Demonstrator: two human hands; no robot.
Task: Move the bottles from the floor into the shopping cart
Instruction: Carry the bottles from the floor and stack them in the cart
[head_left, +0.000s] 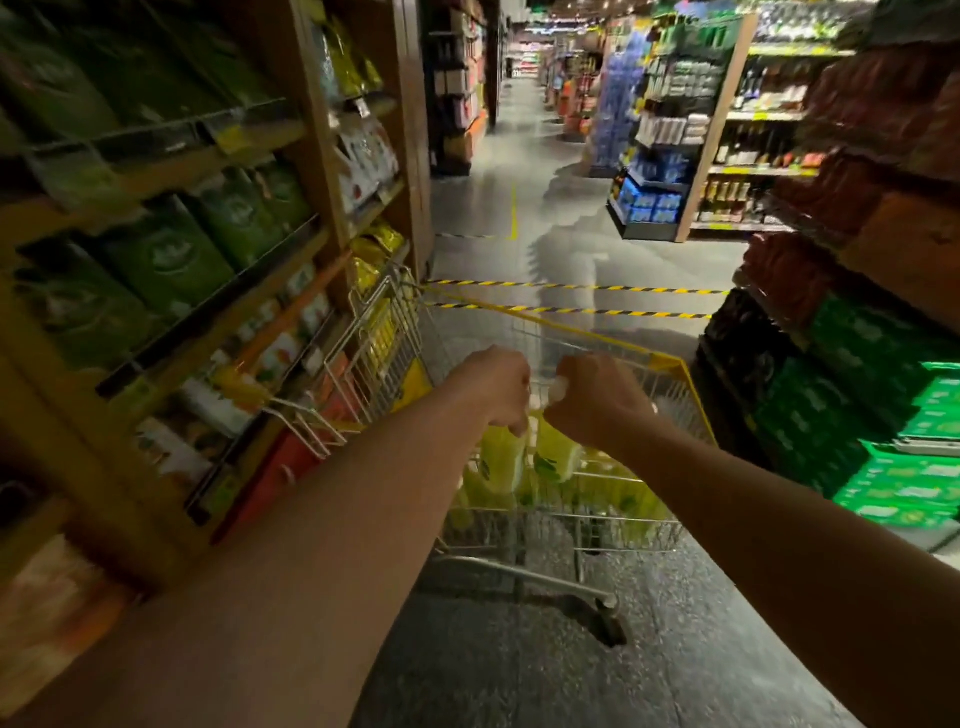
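Both my arms reach out over the wire shopping cart with its yellow rim. My left hand grips the top of a yellow-green bottle that hangs inside the basket. My right hand grips another yellow-green bottle by its neck, its white cap showing beside my thumb. The two held bottles hang side by side, close together. Several more yellow-green bottles lie in the bottom of the cart. The picture is blurred by motion.
Wooden shelves with green and yellow packs stand close on the left, touching the cart's side. Stacks of green crates line the right. Striped yellow-black tape crosses the grey floor ahead, and the aisle runs on beyond it.
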